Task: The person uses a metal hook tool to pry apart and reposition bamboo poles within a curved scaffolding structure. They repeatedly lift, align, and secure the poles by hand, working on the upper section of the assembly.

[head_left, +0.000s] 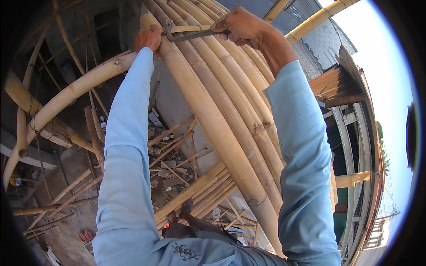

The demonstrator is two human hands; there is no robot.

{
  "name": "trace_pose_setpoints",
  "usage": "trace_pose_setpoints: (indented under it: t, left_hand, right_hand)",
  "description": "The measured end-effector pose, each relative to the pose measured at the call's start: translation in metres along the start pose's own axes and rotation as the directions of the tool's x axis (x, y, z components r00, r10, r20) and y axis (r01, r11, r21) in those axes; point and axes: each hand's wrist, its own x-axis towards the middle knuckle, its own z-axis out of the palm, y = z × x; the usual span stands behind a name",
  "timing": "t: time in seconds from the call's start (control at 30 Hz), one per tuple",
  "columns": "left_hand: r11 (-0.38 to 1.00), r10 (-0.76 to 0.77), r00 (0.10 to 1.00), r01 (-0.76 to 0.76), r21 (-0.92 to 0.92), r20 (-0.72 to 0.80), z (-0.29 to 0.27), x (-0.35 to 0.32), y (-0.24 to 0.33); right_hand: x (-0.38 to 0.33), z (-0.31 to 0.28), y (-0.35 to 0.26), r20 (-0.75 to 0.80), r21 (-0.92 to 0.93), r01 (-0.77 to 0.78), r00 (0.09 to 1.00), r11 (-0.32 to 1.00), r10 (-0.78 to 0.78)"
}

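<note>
My right hand (pixel 242 26) is closed around the handle end of a dark metal pry bar (pixel 191 35) with a hooked tip. The hook lies over the outermost bamboo pole of a row, beside my left hand. Closed against the left side of that bamboo pole (pixel 199 97), near its far end, is my left hand (pixel 148 39). Its fingers are partly hidden, so what they hold cannot be made out. A pale bamboo strip (pixel 188 28) lies across the poles between my hands, just beyond the bar.
More bamboo poles (pixel 235 84) lie side by side to the right. Below, a bamboo platform (pixel 195 190) carries my feet. A curved pole (pixel 80 88) crosses at left. Broken wood and rubble (pixel 173 170) litter the ground. Rusty roofing sheet (pixel 339 84) stands at right.
</note>
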Motion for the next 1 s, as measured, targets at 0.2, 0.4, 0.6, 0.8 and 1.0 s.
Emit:
trace_pose_setpoints:
  t: [0.2, 0.4, 0.6, 0.8, 1.0]
  left_hand:
    - [0.996, -0.060, 0.998, 0.062, -0.063, 0.031, 0.008, -0.011, 0.018]
    - [0.997, 0.019, 0.999, -0.022, -0.076, -0.032, 0.014, 0.008, 0.000]
    - [0.976, 0.002, 0.999, 0.006, -0.220, 0.037, 0.012, 0.010, -0.007]
    - [0.983, -0.041, 0.998, 0.047, -0.175, 0.043, 0.012, 0.002, 0.002]
    - [0.991, 0.002, 1.000, 0.000, -0.133, 0.014, 0.011, 0.008, -0.007]
  right_hand:
    - [-0.016, 0.041, 0.038, -0.335, -0.077, 0.152, 0.927, 0.985, -0.169]
    - [0.003, -0.016, -0.039, 0.036, -0.022, -0.119, 0.992, 0.993, 0.120]
    - [-0.013, 0.031, -0.023, -0.092, -0.149, 0.023, 0.995, 0.989, -0.037]
    - [-0.027, 0.038, 0.011, -0.180, 0.227, 0.010, 0.983, 0.974, 0.032]
    - [-0.041, 0.063, 0.019, -0.264, 0.073, 0.033, 0.964, 0.997, -0.013]
